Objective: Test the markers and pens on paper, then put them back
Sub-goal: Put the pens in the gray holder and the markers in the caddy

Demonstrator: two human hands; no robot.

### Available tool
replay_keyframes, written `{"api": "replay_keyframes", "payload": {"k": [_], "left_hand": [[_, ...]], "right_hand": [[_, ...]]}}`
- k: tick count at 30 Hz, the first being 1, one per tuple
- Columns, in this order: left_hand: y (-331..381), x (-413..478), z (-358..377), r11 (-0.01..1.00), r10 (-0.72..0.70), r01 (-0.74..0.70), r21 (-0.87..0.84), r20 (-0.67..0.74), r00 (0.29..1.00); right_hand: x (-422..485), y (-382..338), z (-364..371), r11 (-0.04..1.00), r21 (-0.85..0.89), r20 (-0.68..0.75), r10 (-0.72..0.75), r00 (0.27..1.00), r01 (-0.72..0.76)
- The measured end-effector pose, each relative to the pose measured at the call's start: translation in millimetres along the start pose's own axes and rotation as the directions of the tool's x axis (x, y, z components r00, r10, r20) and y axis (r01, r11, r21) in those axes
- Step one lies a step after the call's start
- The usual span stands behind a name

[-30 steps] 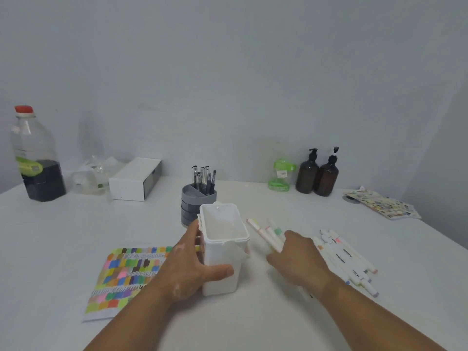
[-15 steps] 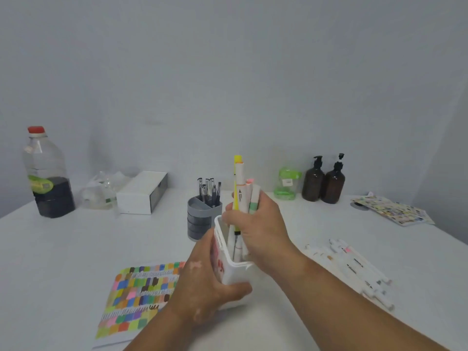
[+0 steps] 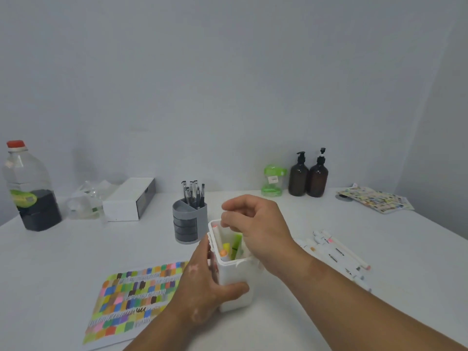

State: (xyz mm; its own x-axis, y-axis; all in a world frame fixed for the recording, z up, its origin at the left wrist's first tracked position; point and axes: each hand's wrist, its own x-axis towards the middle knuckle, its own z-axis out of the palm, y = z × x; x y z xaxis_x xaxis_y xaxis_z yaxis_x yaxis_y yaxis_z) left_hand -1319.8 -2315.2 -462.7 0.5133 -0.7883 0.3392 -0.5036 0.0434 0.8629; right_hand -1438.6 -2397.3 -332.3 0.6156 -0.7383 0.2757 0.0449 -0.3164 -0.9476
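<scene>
Left hand (image 3: 202,287) grips the white tub (image 3: 235,285) from its left side, thumb across the near face and fingers wrapped behind, holding it upright on the table (image 3: 76,249). Right hand (image 3: 255,224) hovers over the tub's open top, fingers loosely bent with nothing seen held between them; the fingertips are blurred. Several markers (image 3: 226,249) stand inside the tub, with orange, yellow and green caps showing, and one pink-tipped marker leans against the left inner wall. More loose markers (image 3: 336,252) lie in a row on the table just right of the right wrist. A sheet of paper (image 3: 136,297) covered in colour swatches lies flat to the left of the tub, partly under the left forearm. A grey pen holder (image 3: 188,224) containing dark pens (image 3: 193,193) stands just behind the tub. Along the back wall stand a red-capped bottle (image 3: 27,188), a white box (image 3: 129,198), a green jar (image 3: 273,181) and two brown pump bottles (image 3: 309,177).
</scene>
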Motion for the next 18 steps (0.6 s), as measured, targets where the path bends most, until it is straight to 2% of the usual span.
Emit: {"api": "replay_keyframes", "payload": {"k": [2,5,7,9,12,15,18], "left_hand": [[4,2,5,1.000,-0.005,0.005,-0.010,0.017,1.000],[7,5,12,1.000,0.021,-0.022,0.017,0.036,0.999],[10,8,18,0.998,0.059,-0.059,0.020,0.022,0.998],[16,10,26,0.995,0.095,-0.095,0.034,0.003,0.995],[21,11,38,0.978,0.187,-0.187,0.089,0.005,0.982],[23,12,40,0.969,0.223,-0.223,0.111,0.012,0.975],[15,16,36,0.968,0.228,-0.226,0.108,-0.011,0.974]], "right_hand": [[-1,-2,-19,0.999,0.050,-0.029,-0.011,1.000,0.013],[6,0,-65,0.986,0.167,-0.151,0.026,0.988,0.000],[9,14,-96,0.991,0.115,-0.226,0.098,0.969,-0.073],[7,39,-118,0.976,-0.080,-0.245,0.180,0.953,-0.205],[-3,82,-137,0.813,-0.490,-0.213,0.239,0.947,-0.315],[-9,108,-141,0.632,-0.718,-0.157,0.263,0.952,-0.293],[-4,120,-133,0.477,-0.843,-0.136,0.260,0.956,-0.249]]}}
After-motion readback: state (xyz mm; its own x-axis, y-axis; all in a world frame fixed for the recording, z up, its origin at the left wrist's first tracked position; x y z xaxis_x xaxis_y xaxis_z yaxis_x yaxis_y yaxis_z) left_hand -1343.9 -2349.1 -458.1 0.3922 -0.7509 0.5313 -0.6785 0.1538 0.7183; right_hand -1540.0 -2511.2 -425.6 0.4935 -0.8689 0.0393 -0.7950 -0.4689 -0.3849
